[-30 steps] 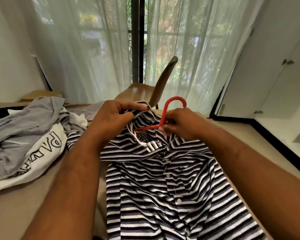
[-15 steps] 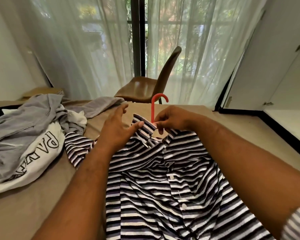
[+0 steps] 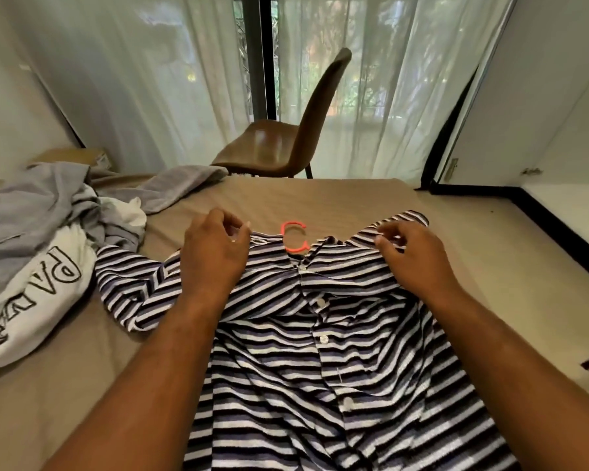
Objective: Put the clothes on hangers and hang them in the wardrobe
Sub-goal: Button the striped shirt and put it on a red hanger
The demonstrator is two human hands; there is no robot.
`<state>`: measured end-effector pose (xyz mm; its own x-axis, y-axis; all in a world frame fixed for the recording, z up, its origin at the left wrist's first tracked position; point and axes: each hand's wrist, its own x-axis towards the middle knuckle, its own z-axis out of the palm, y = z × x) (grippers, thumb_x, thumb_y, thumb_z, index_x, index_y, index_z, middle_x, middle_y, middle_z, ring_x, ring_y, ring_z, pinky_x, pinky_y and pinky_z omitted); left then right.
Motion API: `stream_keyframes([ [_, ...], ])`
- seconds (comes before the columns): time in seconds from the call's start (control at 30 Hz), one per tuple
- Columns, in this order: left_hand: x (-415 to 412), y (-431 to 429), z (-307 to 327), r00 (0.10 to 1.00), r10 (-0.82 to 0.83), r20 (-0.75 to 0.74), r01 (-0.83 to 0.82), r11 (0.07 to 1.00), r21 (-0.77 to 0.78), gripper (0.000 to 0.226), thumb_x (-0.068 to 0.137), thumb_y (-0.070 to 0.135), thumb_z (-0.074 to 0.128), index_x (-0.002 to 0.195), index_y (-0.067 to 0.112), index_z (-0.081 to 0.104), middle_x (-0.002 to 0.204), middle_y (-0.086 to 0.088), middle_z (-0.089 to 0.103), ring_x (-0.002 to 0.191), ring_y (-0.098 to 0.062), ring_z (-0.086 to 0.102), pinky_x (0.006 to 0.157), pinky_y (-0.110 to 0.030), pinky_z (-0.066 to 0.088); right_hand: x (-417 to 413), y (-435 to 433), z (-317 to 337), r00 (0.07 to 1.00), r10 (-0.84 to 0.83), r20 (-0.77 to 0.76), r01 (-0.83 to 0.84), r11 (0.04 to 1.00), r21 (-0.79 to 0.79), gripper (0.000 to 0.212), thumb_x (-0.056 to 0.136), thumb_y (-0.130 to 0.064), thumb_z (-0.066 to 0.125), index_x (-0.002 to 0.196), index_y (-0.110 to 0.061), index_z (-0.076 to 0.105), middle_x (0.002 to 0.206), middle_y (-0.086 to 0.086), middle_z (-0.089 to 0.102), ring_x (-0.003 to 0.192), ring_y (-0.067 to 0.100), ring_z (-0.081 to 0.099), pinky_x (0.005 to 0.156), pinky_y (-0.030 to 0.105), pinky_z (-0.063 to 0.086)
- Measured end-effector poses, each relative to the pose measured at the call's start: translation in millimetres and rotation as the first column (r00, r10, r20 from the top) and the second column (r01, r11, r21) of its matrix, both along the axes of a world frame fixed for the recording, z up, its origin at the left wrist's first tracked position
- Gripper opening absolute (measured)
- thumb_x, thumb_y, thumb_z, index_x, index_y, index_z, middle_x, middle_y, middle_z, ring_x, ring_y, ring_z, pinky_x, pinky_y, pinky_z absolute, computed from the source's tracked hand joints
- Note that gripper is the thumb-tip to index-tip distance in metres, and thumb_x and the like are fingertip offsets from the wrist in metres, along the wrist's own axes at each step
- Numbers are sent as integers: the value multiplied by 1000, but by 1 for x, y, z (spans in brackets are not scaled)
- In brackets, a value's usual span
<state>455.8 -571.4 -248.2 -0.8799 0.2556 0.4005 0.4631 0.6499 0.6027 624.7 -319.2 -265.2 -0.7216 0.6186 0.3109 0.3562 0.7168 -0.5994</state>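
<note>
Grip of left hand [image 3: 215,256] and right hand [image 3: 415,256] pinches striped shirt [image 3: 303,351] shoulders, palms down, flanking red hanger [image 3: 295,237].

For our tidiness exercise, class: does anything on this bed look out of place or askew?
Yes. The striped shirt has one sleeve bunched up, and a grey-and-white clothes heap lies crumpled at the left of the bed.

Head camera looks down, close over bed [image 3: 65,385]

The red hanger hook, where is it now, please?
In the head view, the red hanger hook pokes from the collar of the striped shirt, mid-frame, between the left hand and right hand.
</note>
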Motion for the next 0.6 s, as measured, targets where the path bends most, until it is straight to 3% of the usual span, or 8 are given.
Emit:
stream_keyframes([
  [0.07,-3,10,-5,1000,17,24,-14,988,-156,33,91,53,63,107,25,65,115,-8,61,115,-30,53,96,-44,46,-1,9,-6,994,-18,112,12,998,61,29,96,-43,62,113,-23,74,113,-1,72,107,18,64,97,37,51],
  [0.17,-21,19,-10,982,124,143,-58,916,-398,64,91,72,45,126,22,62,133,-13,57,128,-36,47,107,-57,34,-23,8,1,975,48,219,-67,994,82,40,99,-50,53,112,-20,75,111,2,74,108,25,66,95,40,51],
  [0.23,-30,23,-17,935,177,306,-13,882,-471,80,88,83,32,130,21,62,137,-13,59,131,-37,48,111,-64,23,-42,6,8,934,131,333,-118,991,-60,51,102,-55,46,110,-13,74,111,8,73,108,28,65,91,36,49],
  [0.3,-38,23,-28,902,177,393,40,873,-486,85,84,87,35,127,20,63,135,-13,61,130,-37,51,113,-67,23,-60,4,11,875,201,441,-98,965,-245,69,99,-66,42,116,-6,72,120,14,69,114,31,62,93,34,45],
  [0.37,-49,21,-39,910,104,402,98,887,-452,77,78,85,50,116,20,66,127,-14,66,120,-37,58,109,-63,34,-71,6,11,790,255,557,-108,953,-283,73,92,-70,51,125,-7,69,127,13,66,118,29,60,99,33,44],
  [0.47,-65,17,-40,894,-83,441,221,937,-270,47,78,67,68,91,22,70,102,-11,74,100,-32,66,93,-43,50,-79,10,15,697,333,635,-218,942,-255,53,88,-56,70,123,-16,69,118,1,66,113,22,59,98,33,45],
  [0.53,-74,19,-37,909,-160,385,219,969,-114,39,86,55,69,99,18,72,102,-8,75,100,-29,67,86,-36,50,-84,16,18,739,368,564,-245,927,-283,38,90,-46,73,114,-17,73,106,0,69,99,17,61,85,29,48],
  [0.6,-75,26,-33,951,-145,271,130,989,73,39,93,47,65,117,17,69,113,-8,73,106,-27,65,90,-34,48,-88,21,18,842,313,440,-242,947,-211,28,92,-41,72,104,-16,74,88,-3,67,80,10,58,68,25,42],
])
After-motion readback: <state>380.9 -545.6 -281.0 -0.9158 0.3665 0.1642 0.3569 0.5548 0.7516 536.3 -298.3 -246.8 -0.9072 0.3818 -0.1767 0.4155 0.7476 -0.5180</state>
